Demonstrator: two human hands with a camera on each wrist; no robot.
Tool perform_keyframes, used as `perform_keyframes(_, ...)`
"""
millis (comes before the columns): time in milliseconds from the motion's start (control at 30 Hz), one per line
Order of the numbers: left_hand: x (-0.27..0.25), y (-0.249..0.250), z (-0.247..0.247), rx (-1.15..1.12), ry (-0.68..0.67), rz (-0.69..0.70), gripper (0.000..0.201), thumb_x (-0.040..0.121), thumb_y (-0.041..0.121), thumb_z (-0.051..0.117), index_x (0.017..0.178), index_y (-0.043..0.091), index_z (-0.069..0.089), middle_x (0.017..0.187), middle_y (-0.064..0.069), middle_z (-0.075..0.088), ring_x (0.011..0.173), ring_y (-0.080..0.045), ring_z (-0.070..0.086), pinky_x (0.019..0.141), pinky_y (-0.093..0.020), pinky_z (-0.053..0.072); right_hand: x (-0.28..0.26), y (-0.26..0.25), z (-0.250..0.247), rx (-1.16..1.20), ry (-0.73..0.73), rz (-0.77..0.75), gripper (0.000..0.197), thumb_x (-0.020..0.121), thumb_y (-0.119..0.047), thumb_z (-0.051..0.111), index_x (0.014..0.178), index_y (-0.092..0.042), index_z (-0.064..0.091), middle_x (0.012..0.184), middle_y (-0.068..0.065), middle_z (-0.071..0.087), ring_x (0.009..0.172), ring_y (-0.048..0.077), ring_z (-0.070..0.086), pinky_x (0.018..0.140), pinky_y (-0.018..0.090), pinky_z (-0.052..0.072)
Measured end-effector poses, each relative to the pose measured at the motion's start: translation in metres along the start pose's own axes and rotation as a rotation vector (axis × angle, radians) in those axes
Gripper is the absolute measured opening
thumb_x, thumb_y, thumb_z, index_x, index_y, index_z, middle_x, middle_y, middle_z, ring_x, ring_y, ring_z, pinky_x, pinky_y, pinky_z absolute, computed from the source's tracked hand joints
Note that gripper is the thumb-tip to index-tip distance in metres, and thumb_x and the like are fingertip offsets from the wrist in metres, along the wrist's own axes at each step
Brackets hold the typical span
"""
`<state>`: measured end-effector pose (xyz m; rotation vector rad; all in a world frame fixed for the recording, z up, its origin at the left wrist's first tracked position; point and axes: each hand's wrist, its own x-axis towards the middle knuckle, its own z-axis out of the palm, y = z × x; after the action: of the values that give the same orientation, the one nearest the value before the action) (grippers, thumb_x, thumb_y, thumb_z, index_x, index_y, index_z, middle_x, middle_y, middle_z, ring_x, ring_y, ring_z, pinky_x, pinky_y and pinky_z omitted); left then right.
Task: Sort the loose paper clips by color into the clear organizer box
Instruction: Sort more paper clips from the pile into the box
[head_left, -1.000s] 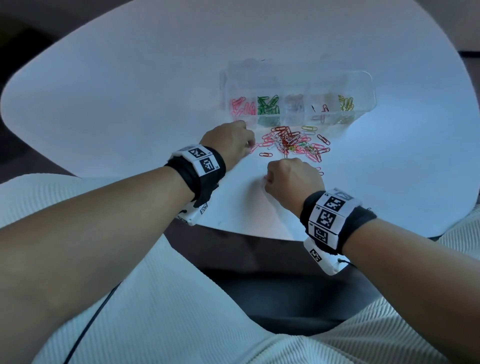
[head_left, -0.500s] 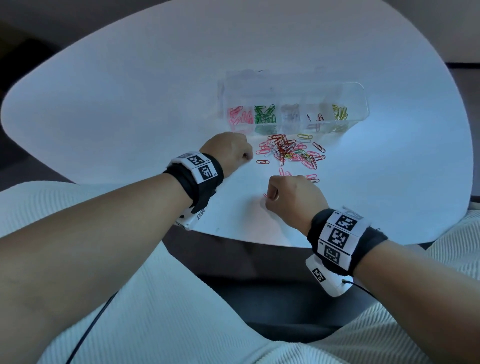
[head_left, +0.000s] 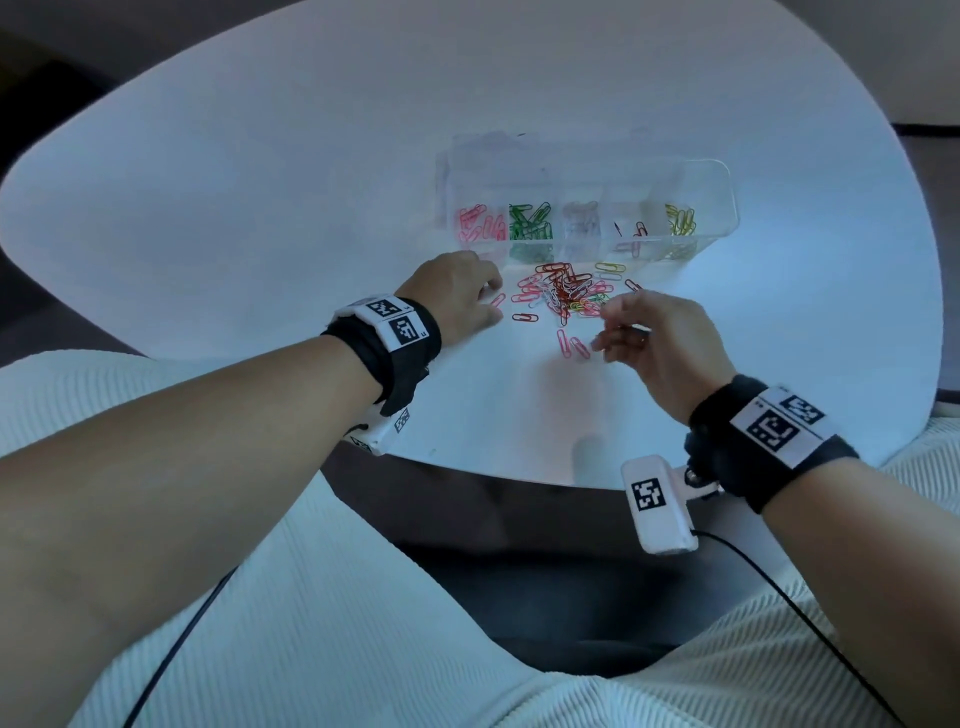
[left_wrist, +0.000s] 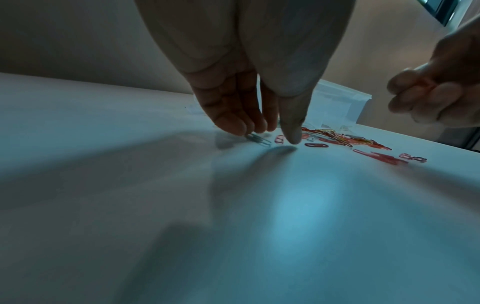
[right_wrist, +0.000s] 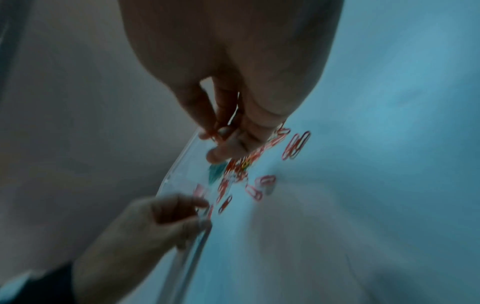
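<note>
The left hand (head_left: 457, 299) lies low on the table (head_left: 260, 208), fingers (left_wrist: 233, 115) fairly straight, tips on a pale clip (left_wrist: 258, 140) — not yet lifted. The organizer box (head_left: 724, 179) beyond holds pink, green, pale, a few red and yellow clips in separate cells, yet the loose pile (head_left: 566, 293) just before it is sizeable — about midway, I judge. The right hand (head_left: 662, 345) pinches a red clip (right_wrist: 215, 133) above the table.

Wristbands (head_left: 411, 364) bear square code markers (head_left: 404, 328); nothing readable.
</note>
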<state>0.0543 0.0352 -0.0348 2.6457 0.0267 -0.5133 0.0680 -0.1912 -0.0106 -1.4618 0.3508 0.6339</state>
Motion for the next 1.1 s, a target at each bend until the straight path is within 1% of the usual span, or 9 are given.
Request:
perform_keyframes(133,0.002,-0.001,-0.001,0.044,-0.018,0.004,0.023,0.09,0.027,0.058,0.107,0.015,0.068,0.105,-0.007,0.059,0.099,-0.025,0.055,0.081,-0.028,0.039,0.006,-0.011,-0.017,0.149,0.092,0.079,0.033,0.089,-0.012,0.035,0.065,-0.005,0.055,0.061,0.008,0.05,0.052,0.021,0.045,0.05,0.025,0.036)
perform_keyframes(300,0.0,0.002,-0.001,0.052,-0.004,-0.018,0.015,0.085,0.023,0.059,0.093,0.014,0.069,0.095,-0.002,0.057,0.09,-0.022,0.054,0.078,-0.031,0.043,0.01,-0.012,-0.024,-0.116,0.101,0.043,0.038,0.094,-0.02,0.04,0.067,-0.006,0.063,0.055,0.004,0.053,0.048,0.017,0.039,0.05,0.027,0.028)
perform_keyframes(567,-0.007,0.012,-0.006,-0.052,0.037,-0.066,0.008,0.078,0.019,0.066,0.081,0.013,0.067,0.083,0.0,0.063,0.079,-0.02,0.059,0.07,-0.029,0.049,0.001,-0.01,-0.017,0.123,0.003,0.199,0.04,0.097,-0.022,0.033,0.094,-0.002,0.068,0.068,0.012,0.065,0.058,0.024,0.061,0.06,0.03,0.052)
perform_keyframes(633,-0.009,0.019,-0.009,-0.175,0.04,-0.035,0.006,0.076,0.014,0.068,0.08,0.011,0.068,0.081,0.0,0.066,0.08,-0.022,0.063,0.072,-0.032,0.054,0.003,-0.012,-0.018,-0.041,0.066,0.165,0.033,0.091,-0.019,0.04,0.086,-0.005,0.07,0.059,0.007,0.052,0.05,0.02,0.045,0.052,0.027,0.039)
perform_keyframes(700,-0.011,0.027,-0.01,-0.328,0.017,0.006,0.007,0.074,0.009,0.068,0.08,0.013,0.069,0.082,-0.002,0.07,0.08,-0.02,0.066,0.076,-0.033,0.056,0.005,-0.013,-0.02,-0.446,0.133,0.098,0.02,0.084,-0.017,0.052,0.074,-0.012,0.069,0.059,0.002,0.043,0.05,0.017,0.034,0.05,0.025,0.028)
perform_keyframes(800,-0.012,0.039,-0.011,-0.52,-0.031,0.021,0.016,0.073,0.006,0.066,0.08,0.02,0.07,0.08,-0.004,0.071,0.072,-0.015,0.064,0.073,-0.028,0.054,0.009,-0.009,-0.025,-0.852,0.184,-0.024,0.013,0.082,-0.018,0.06,0.077,-0.017,0.073,0.069,0.0,0.062,0.061,0.016,0.052,0.053,0.022,0.036)
perform_keyframes(867,-0.012,0.044,-0.01,-0.553,-0.073,-0.007,0.02,0.075,0.003,0.058,0.068,0.02,0.066,0.067,0.001,0.067,0.061,-0.009,0.057,0.065,-0.025,0.049,0.01,-0.005,-0.027,-0.992,0.182,-0.052,0.01,0.083,-0.02,0.064,0.081,-0.02,0.074,0.073,-0.003,0.064,0.069,0.015,0.056,0.053,0.02,0.038)
perform_keyframes(967,-0.011,0.048,-0.006,-0.671,-0.18,-0.108,0.035,0.071,-0.009,0.036,0.048,0.015,0.047,0.042,0.008,0.044,0.042,-0.008,0.036,0.051,-0.019,0.032,0.011,0.004,-0.028,-1.104,0.155,-0.054,0.008,0.079,-0.03,0.078,0.08,-0.023,0.075,0.077,-0.003,0.061,0.073,0.015,0.058,0.058,0.021,0.041)
perform_keyframes(1100,-0.009,0.048,0.002,-0.715,-0.216,-0.165,0.041,0.069,-0.013,0.027,0.045,0.017,0.041,0.041,0.006,0.039,0.04,-0.008,0.029,0.046,-0.016,0.028,0.014,0.011,-0.022,-1.175,0.177,-0.091,0.014,0.08,-0.033,0.076,0.082,-0.019,0.075,0.081,0.003,0.062,0.076,0.022,0.061,0.067,0.027,0.051)
